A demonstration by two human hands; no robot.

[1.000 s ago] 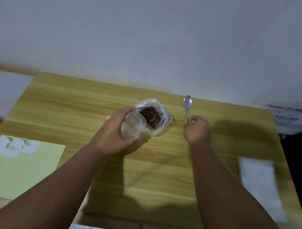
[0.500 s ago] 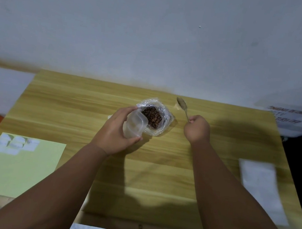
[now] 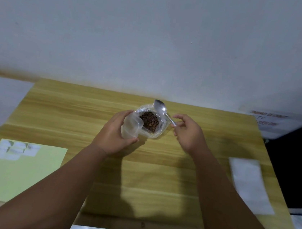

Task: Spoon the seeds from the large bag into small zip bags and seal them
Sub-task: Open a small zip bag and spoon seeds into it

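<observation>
We have lifted the spoon (image 3: 160, 108) off the table; our right hand (image 3: 187, 132) pinches its handle over the seeds (image 3: 149, 121). Our left hand (image 3: 115, 132) grips a small bag (image 3: 130, 128), so scooping comes next.

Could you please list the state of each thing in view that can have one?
Large bag: open, seeds visible inside.
Small zip bag: held open, apparently empty.
Spoon: lifted, bowl empty, above the bag's far rim.
Left hand: gripping the zip bag.
Right hand: pinching the spoon handle.
</observation>
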